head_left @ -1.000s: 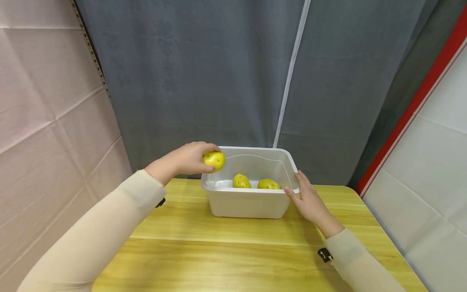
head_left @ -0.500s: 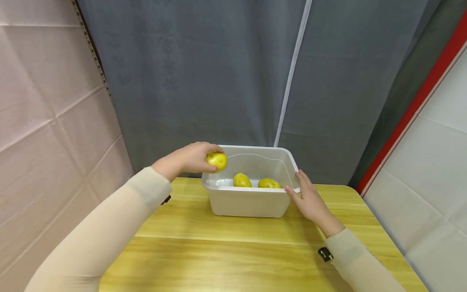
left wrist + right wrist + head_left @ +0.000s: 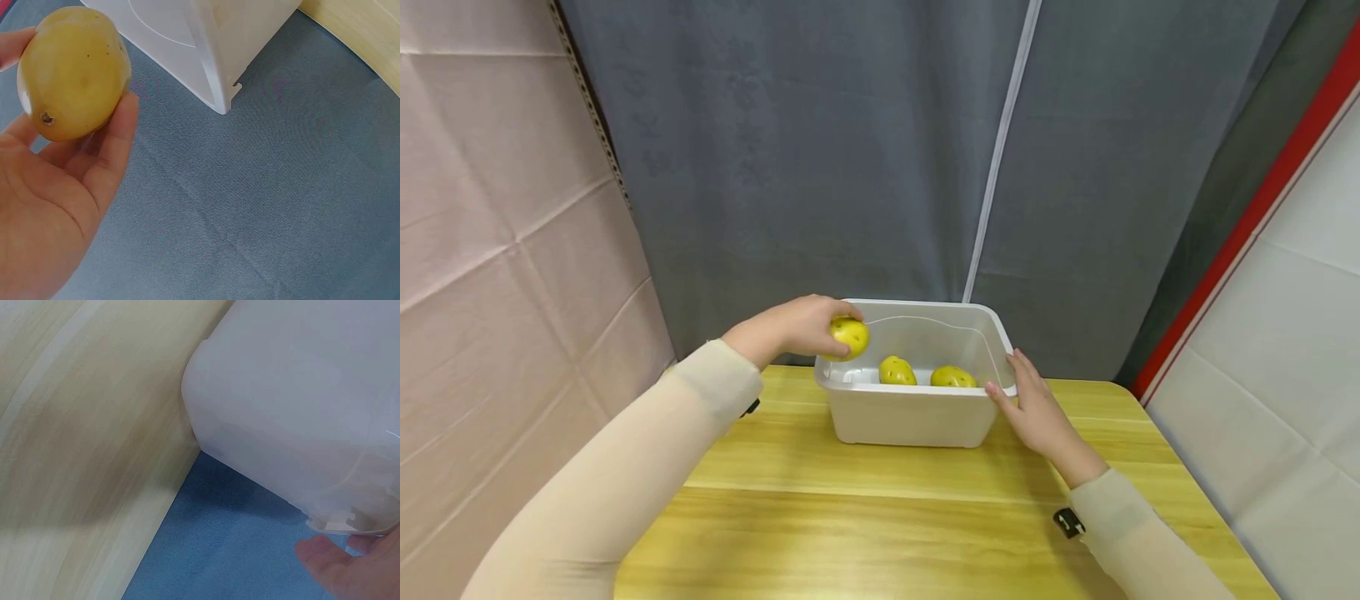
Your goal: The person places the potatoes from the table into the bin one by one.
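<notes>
My left hand (image 3: 801, 327) holds a yellow potato (image 3: 851, 337) between thumb and fingers, over the left end of a white plastic bin (image 3: 910, 421). Dark eyes dot the potato's skin (image 3: 75, 75) in the left wrist view. Two more yellow potatoes, one left (image 3: 897, 371) and one right (image 3: 953, 377), lie apart on the bin's floor. At the bin's front right corner rests my right hand (image 3: 1036, 414), its thumb at the front rim and its fairly straight fingers along the right side. The right wrist view catches only some fingertips (image 3: 319, 553) by the rim.
The bin stands near the back edge of a wooden table (image 3: 850, 533). Behind it hangs a grey curtain (image 3: 805, 167) with a pale strip. Pale cloth walls flank both sides, the right cloth (image 3: 1285, 350) edged with a red band (image 3: 1232, 229).
My left hand has shifted slightly right and down with its potato, further over the bin. The right hand and the two potatoes inside stay as they were.
</notes>
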The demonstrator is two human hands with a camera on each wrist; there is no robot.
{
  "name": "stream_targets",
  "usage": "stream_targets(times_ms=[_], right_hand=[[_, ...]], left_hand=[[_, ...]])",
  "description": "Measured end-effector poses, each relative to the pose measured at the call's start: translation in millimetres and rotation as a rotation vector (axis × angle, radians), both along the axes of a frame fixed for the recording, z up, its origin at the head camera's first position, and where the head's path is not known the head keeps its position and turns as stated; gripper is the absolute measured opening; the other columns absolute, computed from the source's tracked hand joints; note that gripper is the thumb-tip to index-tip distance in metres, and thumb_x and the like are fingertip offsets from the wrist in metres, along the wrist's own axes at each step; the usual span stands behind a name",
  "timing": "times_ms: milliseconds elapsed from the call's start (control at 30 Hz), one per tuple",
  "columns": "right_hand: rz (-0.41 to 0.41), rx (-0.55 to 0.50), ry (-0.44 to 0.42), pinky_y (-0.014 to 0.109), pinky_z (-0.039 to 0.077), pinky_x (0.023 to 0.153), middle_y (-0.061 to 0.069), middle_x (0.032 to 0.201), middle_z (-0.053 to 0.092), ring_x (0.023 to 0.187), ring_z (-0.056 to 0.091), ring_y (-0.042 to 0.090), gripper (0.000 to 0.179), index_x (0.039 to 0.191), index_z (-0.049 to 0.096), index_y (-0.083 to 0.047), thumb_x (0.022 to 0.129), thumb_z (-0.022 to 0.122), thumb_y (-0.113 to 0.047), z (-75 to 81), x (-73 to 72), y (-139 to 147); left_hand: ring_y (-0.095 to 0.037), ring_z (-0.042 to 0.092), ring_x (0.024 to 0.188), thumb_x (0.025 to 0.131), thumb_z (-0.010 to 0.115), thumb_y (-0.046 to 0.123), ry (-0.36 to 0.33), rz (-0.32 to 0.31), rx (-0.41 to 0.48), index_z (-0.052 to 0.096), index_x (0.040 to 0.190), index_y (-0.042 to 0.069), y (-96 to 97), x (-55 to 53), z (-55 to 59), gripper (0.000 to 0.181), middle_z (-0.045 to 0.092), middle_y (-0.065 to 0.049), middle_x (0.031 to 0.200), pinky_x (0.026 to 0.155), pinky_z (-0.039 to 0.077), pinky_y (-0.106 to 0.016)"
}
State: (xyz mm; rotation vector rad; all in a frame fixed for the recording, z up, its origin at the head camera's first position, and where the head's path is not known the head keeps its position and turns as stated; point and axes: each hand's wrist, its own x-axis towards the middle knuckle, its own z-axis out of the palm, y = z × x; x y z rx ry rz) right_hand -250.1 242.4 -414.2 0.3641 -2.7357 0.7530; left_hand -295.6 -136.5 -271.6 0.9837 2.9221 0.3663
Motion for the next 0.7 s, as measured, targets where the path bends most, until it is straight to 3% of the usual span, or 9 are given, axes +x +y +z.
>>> stream_targets(times_ms=[367,700], right_hand=[[0.01,-0.001,0.01,0.067,0.022,0.113,0.028,0.162,0.014,0.145,0.02,0.051,0.077,0.154,0.024,0.006,0.105,0.045,-0.048,-2.2,-0.3,-1.3],[0.009,-0.006,0.006,0.068,0.022,0.113,0.027,0.163,0.014,0.145,0.021,0.051,0.077,0.154,0.024,0.006,0.105,0.045,-0.049,-1.7,-1.1,-1.0]], left_hand=[[-0.025,0.053,0.097,0.085,0.067,0.024,-0.072,0.043,-0.02,0.057,0.141,0.016,5.1,-1.2,3.6,0.057,0.063,-0.004,0.114,0.082,0.044,-0.038],[-0.024,0.053,0.101,0.086,0.065,0.027,-0.089,0.077,-0.037,0.057,0.141,0.019,13.7,-3.8,5.9,0.057,0.061,-0.003,0.117,0.082,0.044,-0.038]])
